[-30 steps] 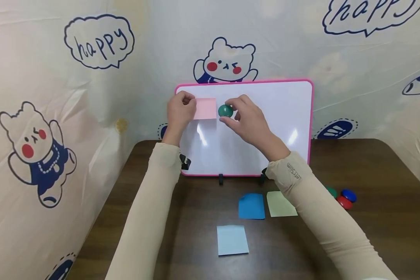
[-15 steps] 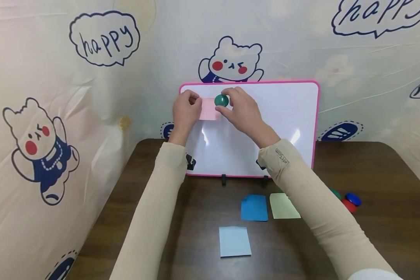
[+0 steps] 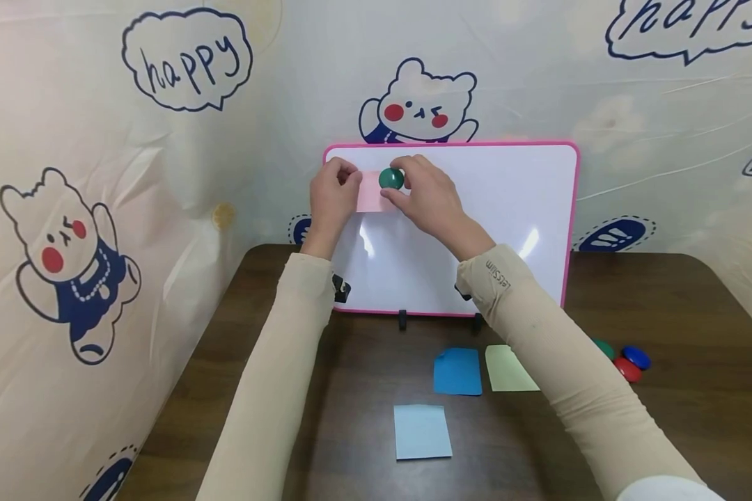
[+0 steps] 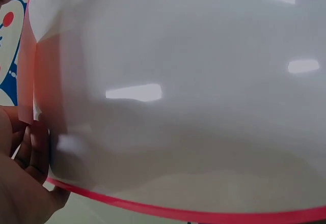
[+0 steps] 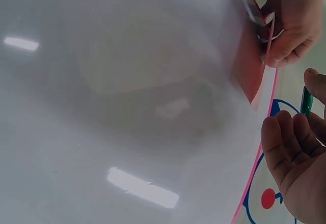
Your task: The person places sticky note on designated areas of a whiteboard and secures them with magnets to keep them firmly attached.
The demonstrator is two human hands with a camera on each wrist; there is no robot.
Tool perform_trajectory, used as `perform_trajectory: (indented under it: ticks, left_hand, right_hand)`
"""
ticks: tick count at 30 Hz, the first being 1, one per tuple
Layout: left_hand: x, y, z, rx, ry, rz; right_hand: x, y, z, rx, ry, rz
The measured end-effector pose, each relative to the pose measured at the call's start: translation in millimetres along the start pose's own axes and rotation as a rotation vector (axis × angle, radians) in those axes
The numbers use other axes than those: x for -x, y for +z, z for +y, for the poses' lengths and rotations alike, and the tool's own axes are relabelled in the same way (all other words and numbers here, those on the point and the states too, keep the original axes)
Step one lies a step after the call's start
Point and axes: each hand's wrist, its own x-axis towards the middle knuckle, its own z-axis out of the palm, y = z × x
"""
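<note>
The left hand (image 3: 332, 200) pinches a pink note (image 3: 368, 193), the right hand (image 3: 430, 197) a green disc (image 3: 390, 179).

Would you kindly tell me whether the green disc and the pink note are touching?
Apart. The right wrist view shows a clear gap, with background visible between the green disc and the pink note.

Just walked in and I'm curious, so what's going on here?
A person's left hand pinches a pink note at the upper left of a whiteboard. The right hand holds a green disc in front of the note's right side. Other notes lie on the table, with other discs to their right.
</note>
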Motion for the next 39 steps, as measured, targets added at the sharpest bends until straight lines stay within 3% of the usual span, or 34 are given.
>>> perform_trajectory:
  ticks: [18,26,32,39]
  left_hand:
    - [-5.4,-12.1,-17.0,0.038,0.053,0.009]
    - [-6.1,-12.7,-19.6,-0.005,0.046,0.021]
    - [-7.8,-11.5,-19.9,-0.021,0.084,0.026]
    - [-7.8,-10.2,-19.3,-0.026,0.051,0.037]
  right_hand:
    - [-19.8,13.8,-14.4,0.009,-0.018,-0.047]
    - [-28.0,24.6,-13.4,0.018,-0.037,-0.058]
    - [-34.6,30.5,-13.3,0.043,-0.031,-0.07]
    - [-39.8,36.1,-13.1,0.093,-0.023,-0.096]
